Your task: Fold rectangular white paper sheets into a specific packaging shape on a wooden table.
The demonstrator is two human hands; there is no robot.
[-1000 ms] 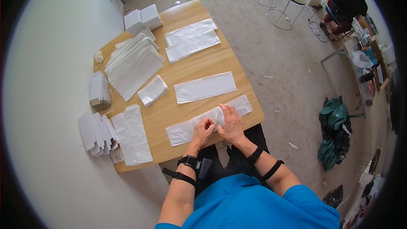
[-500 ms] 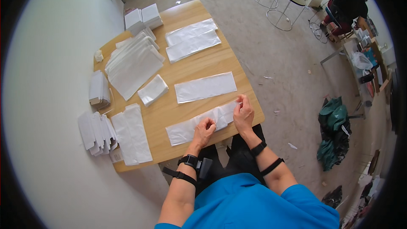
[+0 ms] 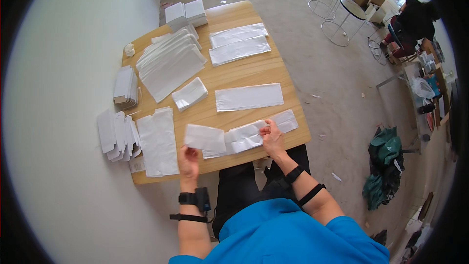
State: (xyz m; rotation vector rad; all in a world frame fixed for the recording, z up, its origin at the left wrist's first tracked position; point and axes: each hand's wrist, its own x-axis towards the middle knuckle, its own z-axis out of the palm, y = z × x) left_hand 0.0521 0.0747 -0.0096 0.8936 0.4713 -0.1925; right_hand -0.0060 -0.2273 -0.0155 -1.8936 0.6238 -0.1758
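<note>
Wooden table (image 3: 244,76); left hand (image 3: 188,159) pinches a white bag (image 3: 205,137); right hand (image 3: 272,137) pinches a long bag (image 3: 249,136).

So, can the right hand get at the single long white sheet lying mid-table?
Probably yes: the right hand rests on the near strip, and only bare table separates it from the long sheet.
</note>
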